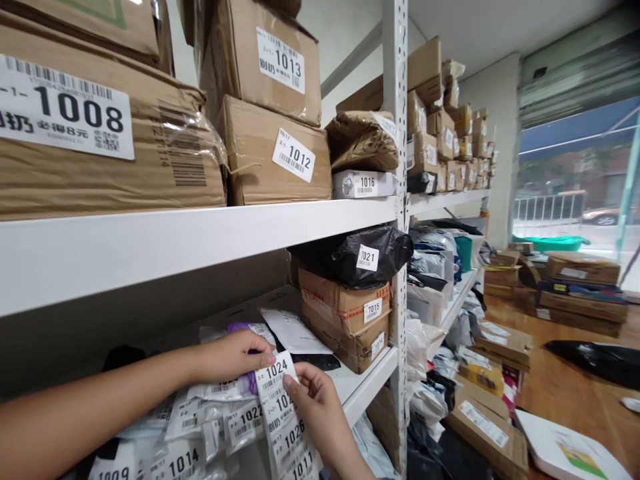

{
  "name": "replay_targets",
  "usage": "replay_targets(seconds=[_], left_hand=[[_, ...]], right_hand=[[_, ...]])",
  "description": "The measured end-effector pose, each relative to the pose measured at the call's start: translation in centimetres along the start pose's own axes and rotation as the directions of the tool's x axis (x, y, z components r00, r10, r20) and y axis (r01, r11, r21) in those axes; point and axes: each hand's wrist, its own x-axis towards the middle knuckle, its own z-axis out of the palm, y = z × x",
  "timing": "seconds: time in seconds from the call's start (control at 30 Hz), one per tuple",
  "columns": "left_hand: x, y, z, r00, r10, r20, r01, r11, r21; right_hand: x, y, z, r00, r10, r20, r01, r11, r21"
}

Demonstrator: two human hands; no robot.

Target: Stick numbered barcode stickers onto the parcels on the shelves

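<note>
A long strip of white printed number labels (280, 417) hangs between my hands, with 1024 at its top. My left hand (233, 357) pinches the strip's upper left corner. Lower on the right edge, my right hand (320, 407) grips it between thumb and fingers. Behind and below the strip, several plastic-wrapped parcels (183, 460) lie on the lower shelf, bearing labels such as 1014 and 1022. A purple parcel (237, 327) shows partly behind my left hand. Just beyond my hands lies a flat white mailer (295, 332).
Labelled cardboard boxes (275, 157) fill the upper shelf (200, 243). A black bag (375, 250) rests on two boxes (345, 307) beside the perforated shelf post (395, 100). More parcels (485, 427) and a white scale-like slab (575, 443) lie on the wooden floor at right.
</note>
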Motion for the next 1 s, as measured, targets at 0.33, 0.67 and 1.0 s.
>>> replay_targets(seconds=[0.33, 0.67, 1.0], left_hand=[[-0.1, -0.8, -0.7, 0.993, 0.020, -0.118, 0.007, 0.974, 0.224], [-0.3, 0.2, 0.1, 0.996, -0.017, -0.084, 0.027, 0.993, 0.118], [-0.3, 1.0, 1.8, 0.975, -0.061, -0.214, 0.162, 0.853, 0.497]], right_hand=[[-1.1, 2.4, 1.2, 0.997, 0.042, 0.058, -0.048, 0.993, 0.103], [1.6, 2.9, 1.0, 0.972, -0.034, -0.232, 0.032, 0.999, -0.014], [2.5, 3.7, 1.0, 0.925, -0.043, -0.377, -0.034, 0.980, -0.194]])
